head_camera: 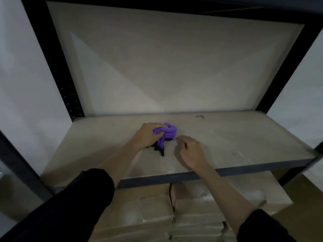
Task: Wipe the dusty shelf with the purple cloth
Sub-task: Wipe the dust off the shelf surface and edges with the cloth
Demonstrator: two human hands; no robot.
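A bunched purple cloth (167, 132) lies on the beige shelf board (236, 137), near its middle. My left hand (147, 134) grips the cloth from the left, fingers curled into its folds. A dark part of the cloth hangs below the hand and touches the board. My right hand (189, 151) hovers just right of the cloth, fingers loosely curled and blurred, holding nothing that I can see. Both forearms reach in over the shelf's dark front edge (244, 169).
Black metal uprights (59, 67) (288, 67) frame the shelf on both sides, with a beige back panel (166, 67) behind. Stacked cardboard boxes (157, 215) sit on the level below. A small dark mark (200, 116) lies at the board's back right.
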